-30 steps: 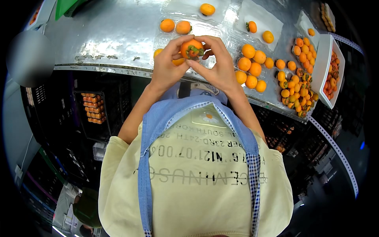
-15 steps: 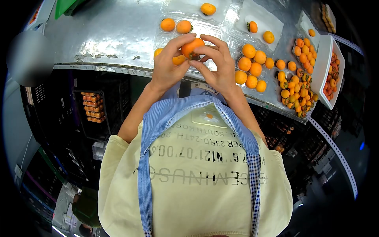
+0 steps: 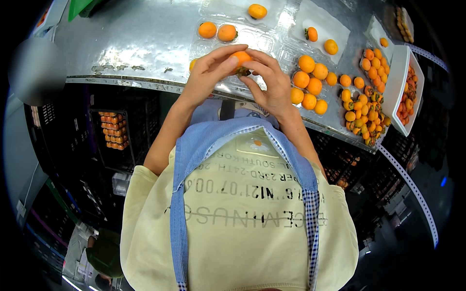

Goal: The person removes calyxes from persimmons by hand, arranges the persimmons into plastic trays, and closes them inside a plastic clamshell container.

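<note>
An orange persimmon [image 3: 241, 58] is held between both hands above the table's front edge, its dark leafy calyx turned down toward me. My left hand [image 3: 208, 72] wraps its fingers over the far side, with the thumb across the fruit. Fingers of my right hand [image 3: 272, 85] press on its right side, while that thumb stays apart below the calyx. Beneath the hands lies a clear plastic tray [image 3: 247, 35], partly hidden. Two persimmons sit in its far cups, and another shows at its left edge beside my left hand.
Right of my hands, several persimmons [image 3: 314, 86] fill another clear tray. Beyond them are a loose pile of persimmons [image 3: 364, 114] and a white bin [image 3: 397, 82] of calyx pieces or fruit. Metal table [image 3: 131, 43] spreads leftward. Dark crates [image 3: 114, 131] stand below.
The persimmon has turned in my fingers and shifted slightly right. My left thumb has come up across it, and my right thumb has moved away from the left one.
</note>
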### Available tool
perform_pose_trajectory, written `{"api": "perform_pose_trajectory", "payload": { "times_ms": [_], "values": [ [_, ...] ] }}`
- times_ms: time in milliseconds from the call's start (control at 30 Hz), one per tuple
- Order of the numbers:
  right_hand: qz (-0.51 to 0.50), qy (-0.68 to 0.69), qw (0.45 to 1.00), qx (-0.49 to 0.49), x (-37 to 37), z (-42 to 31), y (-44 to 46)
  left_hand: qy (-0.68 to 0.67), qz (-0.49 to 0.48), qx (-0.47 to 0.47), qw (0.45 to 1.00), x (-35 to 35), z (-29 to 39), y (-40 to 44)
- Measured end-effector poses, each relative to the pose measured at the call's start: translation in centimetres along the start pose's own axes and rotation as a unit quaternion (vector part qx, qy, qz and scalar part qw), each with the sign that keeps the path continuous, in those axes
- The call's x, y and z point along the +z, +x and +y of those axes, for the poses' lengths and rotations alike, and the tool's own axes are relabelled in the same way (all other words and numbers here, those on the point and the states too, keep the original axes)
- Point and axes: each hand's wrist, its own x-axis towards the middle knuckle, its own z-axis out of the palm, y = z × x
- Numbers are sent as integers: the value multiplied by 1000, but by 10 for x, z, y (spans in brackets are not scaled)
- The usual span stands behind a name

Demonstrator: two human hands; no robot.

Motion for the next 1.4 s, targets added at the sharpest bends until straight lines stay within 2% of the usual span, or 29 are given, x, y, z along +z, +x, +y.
{"api": "perform_pose_trajectory", "payload": {
  "times_ms": [33,133,333,433,533,733,833,933,1133,1233,1400],
  "values": [
    [-6,0,1000,1,0,0,-1,10,12,-25,1000,2,1,0],
    [8,32,999,30,0,-1,-1,2,10,-24,1000,0,-3,-1],
    [10,73,994,77,1,-2,-2,18,-15,18,1000,4,1,-3],
    [14,107,990,93,2,0,-4,73,-5,34,997,8,6,-5],
    [24,129,986,106,3,1,-5,71,12,59,996,11,7,-7],
    [24,93,993,66,-5,6,-2,-64,-23,-11,998,8,9,-6],
    [15,90,994,58,-7,7,-3,-9,-40,-12,999,1,10,-6],
    [-7,111,992,52,-13,1,2,-10,-56,-4,998,1,17,-8],
    [-21,178,982,63,-19,1,4,18,-17,60,998,10,7,-7],
    [-8,163,983,88,-16,0,4,83,-1,82,993,12,2,-7],
    [20,238,960,147,-10,7,-3,175,4,110,978,14,2,-8]
  ]
}}
